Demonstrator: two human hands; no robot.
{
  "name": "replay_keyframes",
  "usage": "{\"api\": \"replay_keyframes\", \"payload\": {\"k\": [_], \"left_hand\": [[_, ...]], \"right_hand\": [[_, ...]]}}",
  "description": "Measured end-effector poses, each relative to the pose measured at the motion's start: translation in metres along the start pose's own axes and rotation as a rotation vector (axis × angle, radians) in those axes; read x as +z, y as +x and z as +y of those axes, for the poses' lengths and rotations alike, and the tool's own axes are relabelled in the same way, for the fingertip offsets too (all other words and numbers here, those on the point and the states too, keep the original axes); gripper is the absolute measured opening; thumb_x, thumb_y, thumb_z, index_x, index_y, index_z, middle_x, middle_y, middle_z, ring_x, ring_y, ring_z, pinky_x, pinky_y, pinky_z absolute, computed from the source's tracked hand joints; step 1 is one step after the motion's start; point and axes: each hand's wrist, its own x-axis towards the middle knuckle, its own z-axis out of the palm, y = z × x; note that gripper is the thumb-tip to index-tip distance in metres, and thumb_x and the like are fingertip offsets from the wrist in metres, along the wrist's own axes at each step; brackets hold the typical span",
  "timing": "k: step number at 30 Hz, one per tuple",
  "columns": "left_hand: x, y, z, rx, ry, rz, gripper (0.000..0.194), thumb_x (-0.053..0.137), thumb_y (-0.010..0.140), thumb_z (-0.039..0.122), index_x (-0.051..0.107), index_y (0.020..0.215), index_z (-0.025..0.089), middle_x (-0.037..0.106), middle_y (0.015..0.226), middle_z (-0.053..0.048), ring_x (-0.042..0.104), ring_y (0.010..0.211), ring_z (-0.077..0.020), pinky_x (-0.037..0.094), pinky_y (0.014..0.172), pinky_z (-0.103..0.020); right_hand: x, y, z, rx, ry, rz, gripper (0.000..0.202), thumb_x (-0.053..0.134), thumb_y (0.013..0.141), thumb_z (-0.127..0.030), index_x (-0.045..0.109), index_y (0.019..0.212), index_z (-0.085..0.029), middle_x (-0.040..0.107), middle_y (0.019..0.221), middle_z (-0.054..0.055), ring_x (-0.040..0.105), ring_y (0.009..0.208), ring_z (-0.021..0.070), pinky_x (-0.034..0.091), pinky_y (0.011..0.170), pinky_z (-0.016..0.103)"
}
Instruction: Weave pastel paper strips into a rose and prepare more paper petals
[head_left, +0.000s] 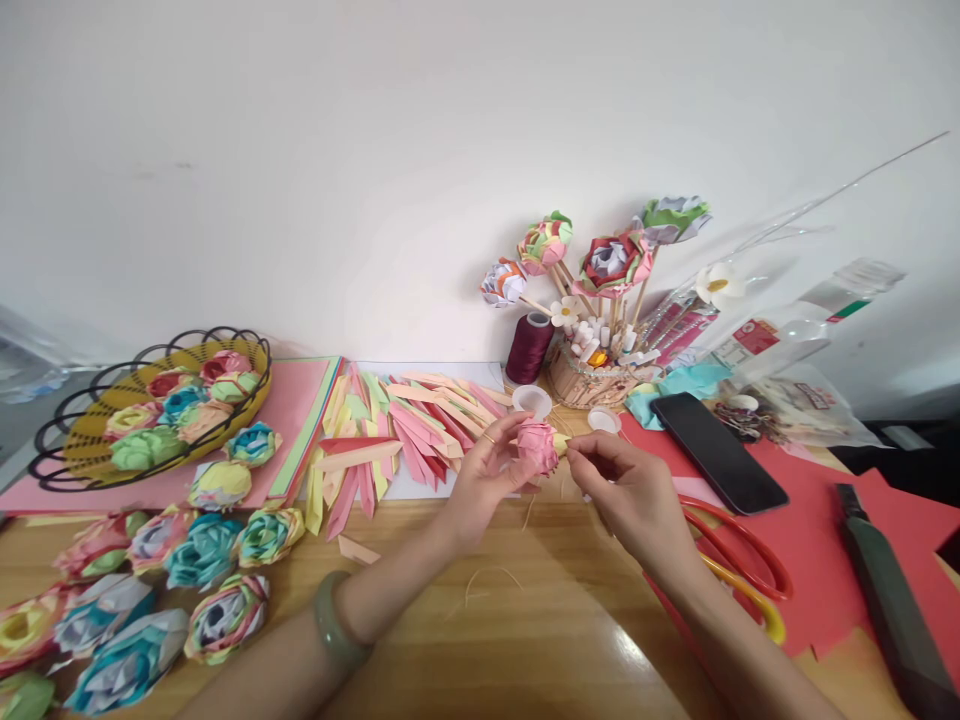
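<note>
Between the fingers and thumb of my left hand (482, 482) is a small pink paper flower (536, 446), held above the table. My right hand (628, 492) pinches a small pale yellow paper piece (561, 443) at the flower's right side. Whether that piece is joined to the flower, I cannot tell. Thin thread (529, 510) hangs below the flower, and loose thread lies on the wood. Just behind my left hand, folded paper strips (420, 425) in pink, yellow, green and red are heaped on white paper.
At left, a yellow basket (82, 437) holds paper flowers; several more (202, 550) lie before it. Maroon thread spool (529, 348) and a pot (592, 378) of flowers on sticks stand behind. At right are a phone (718, 452), scissors (739, 545), red paper (817, 540) and a dark-handled tool (896, 600).
</note>
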Motion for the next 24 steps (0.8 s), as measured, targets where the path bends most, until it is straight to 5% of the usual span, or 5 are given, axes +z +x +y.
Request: {"api": "replay_keyframes", "payload": {"k": [14, 20, 24], "left_hand": [[0.001, 0.0006, 0.001, 0.042, 0.022, 0.051, 0.044, 0.07, 0.066, 0.026, 0.056, 0.108, 0.027, 0.053, 0.116, -0.005, 0.053, 0.1, -0.0221, 0.05, 0.07, -0.03], [0.0008, 0.0004, 0.001, 0.058, 0.008, 0.052, 0.042, 0.069, 0.068, 0.024, 0.056, 0.108, 0.028, 0.053, 0.117, -0.004, 0.052, 0.1, -0.0214, 0.05, 0.071, -0.029], [0.0003, 0.0003, 0.0004, 0.078, 0.036, 0.036, 0.042, 0.068, 0.069, 0.024, 0.056, 0.109, 0.028, 0.055, 0.116, -0.003, 0.052, 0.101, -0.02, 0.048, 0.077, -0.03]], "right_hand": [[-0.0014, 0.0049, -0.0068, 0.27, 0.214, -0.079, 0.028, 0.063, 0.066, -0.04, 0.066, 0.075, -0.014, 0.047, 0.045, -0.005, 0.035, 0.036, 0.0066, 0.025, 0.031, 0.02], [-0.0036, 0.0069, -0.0057, 0.296, 0.294, -0.182, 0.032, 0.065, 0.065, -0.043, 0.067, 0.077, -0.014, 0.046, 0.045, -0.005, 0.032, 0.035, 0.0055, 0.022, 0.03, 0.02], [-0.0029, 0.0075, -0.0028, 0.298, 0.253, -0.142, 0.029, 0.063, 0.066, -0.042, 0.065, 0.072, -0.014, 0.047, 0.045, -0.005, 0.034, 0.036, 0.0063, 0.023, 0.031, 0.02]]}}
